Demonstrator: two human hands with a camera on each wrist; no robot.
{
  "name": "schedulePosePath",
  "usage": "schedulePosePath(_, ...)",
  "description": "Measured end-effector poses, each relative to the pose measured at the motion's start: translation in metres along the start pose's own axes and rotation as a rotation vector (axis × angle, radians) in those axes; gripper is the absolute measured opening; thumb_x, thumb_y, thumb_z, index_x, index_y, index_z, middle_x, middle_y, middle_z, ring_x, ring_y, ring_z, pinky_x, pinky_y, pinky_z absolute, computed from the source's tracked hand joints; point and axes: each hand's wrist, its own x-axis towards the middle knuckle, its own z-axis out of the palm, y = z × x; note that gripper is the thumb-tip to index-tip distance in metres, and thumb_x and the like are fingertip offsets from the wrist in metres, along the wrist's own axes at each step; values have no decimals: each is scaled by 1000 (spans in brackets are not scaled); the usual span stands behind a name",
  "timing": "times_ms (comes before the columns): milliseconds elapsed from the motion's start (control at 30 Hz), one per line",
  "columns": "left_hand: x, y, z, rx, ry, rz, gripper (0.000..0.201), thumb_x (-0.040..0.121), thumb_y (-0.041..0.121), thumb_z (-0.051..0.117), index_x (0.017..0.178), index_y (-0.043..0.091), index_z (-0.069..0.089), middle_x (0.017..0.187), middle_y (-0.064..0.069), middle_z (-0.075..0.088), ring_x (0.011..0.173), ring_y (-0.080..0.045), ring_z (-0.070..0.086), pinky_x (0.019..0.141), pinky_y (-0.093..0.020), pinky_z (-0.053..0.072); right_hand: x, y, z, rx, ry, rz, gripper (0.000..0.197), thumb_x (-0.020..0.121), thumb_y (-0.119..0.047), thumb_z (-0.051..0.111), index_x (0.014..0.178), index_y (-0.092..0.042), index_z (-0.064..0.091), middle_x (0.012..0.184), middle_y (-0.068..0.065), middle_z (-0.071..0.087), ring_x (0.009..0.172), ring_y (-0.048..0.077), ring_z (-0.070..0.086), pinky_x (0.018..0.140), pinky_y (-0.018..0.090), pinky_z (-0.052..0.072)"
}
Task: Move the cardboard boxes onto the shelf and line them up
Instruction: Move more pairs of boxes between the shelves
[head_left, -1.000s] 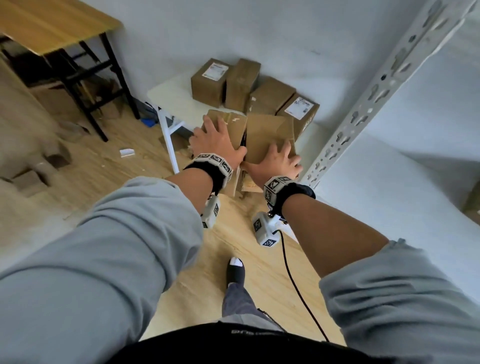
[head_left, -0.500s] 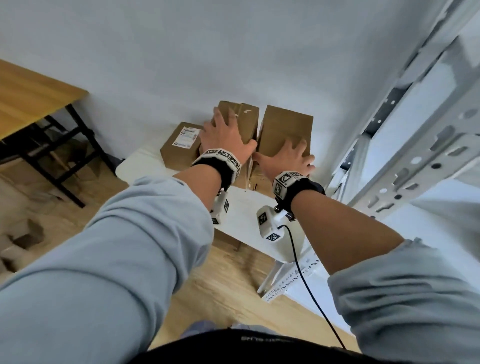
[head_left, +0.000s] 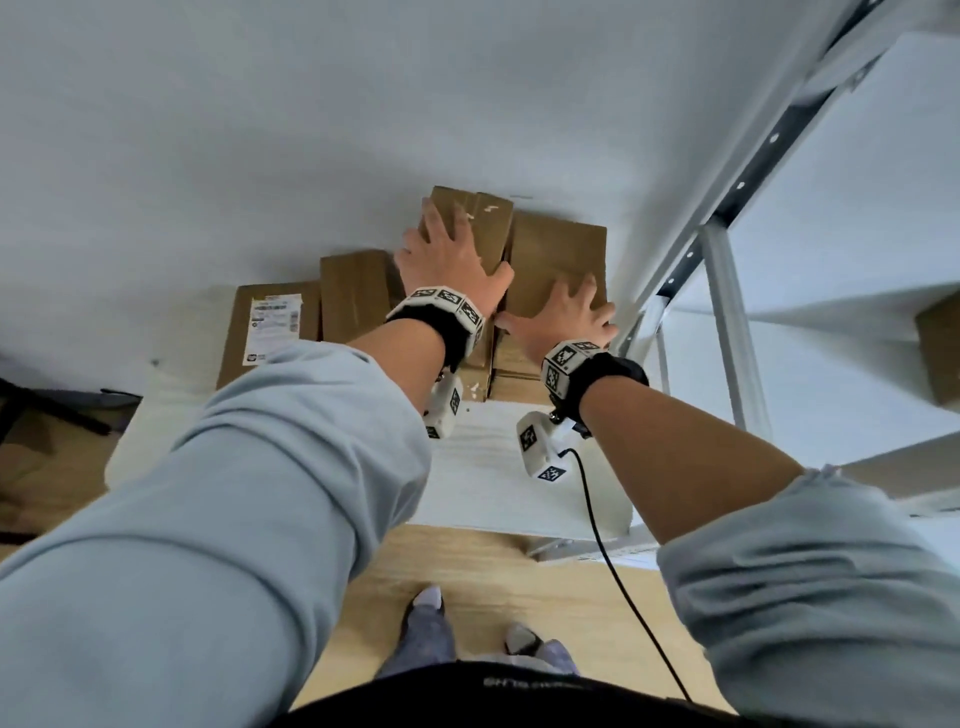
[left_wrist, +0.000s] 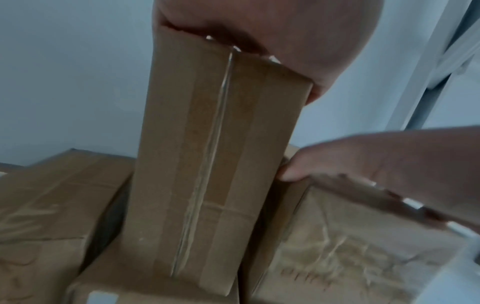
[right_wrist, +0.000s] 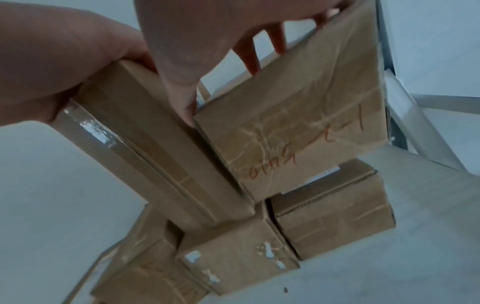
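Note:
My left hand (head_left: 451, 266) grips a narrow taped cardboard box (head_left: 488, 228) from above, its thumb down the box's right side. Beside it my right hand (head_left: 563, 318) grips a wider cardboard box (head_left: 558, 249), which bears red writing (right_wrist: 306, 152) in the right wrist view. The two held boxes touch side by side, above the boxes standing on the white table (head_left: 498, 483). In the left wrist view the narrow box (left_wrist: 207, 164) hangs under my palm (left_wrist: 272, 30). The right wrist view shows my thumb (right_wrist: 182, 88) between the two boxes.
Against the wall on the table stand a labelled box (head_left: 267, 332) and a plain one (head_left: 353, 296), with two more boxes (right_wrist: 233, 259) under the held ones. The grey metal shelf frame (head_left: 727, 322) rises at the right; one box (head_left: 940, 353) sits on a shelf board.
Both hands have raised the two boxes from the table's front edge to above the back row of boxes. The head view has tilted up and closed in on the table.

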Motion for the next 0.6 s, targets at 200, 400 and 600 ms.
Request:
schedulePosePath(200,29,7,5,2,-30,26,94,84,70,36,158,14,19,163,-21,12,137,-45,33,105,-51,35,4,4,20,-57,-111,-5,89,88,-79,29,158,-29,10,167,5,-7,148,50,4,118,63,12)
schedulePosePath(400,27,4,0,18,-17,135,92,87,69,36,157,11,21,163,-20,15,146,-45,18,114,-56,24,2,2,7,-101,-43,12,84,88,-76,37,152,-23,29,161,11,21,145,43,19,116,64,15)
schedulePosePath(600,-11,7,-15,108,50,313,88,88,68,40,154,11,27,162,-18,22,149,-44,13,119,-59,14,-31,20,-4,-46,51,-10,76,91,-67,43,150,-21,29,152,13,32,139,39,31,114,58,25)
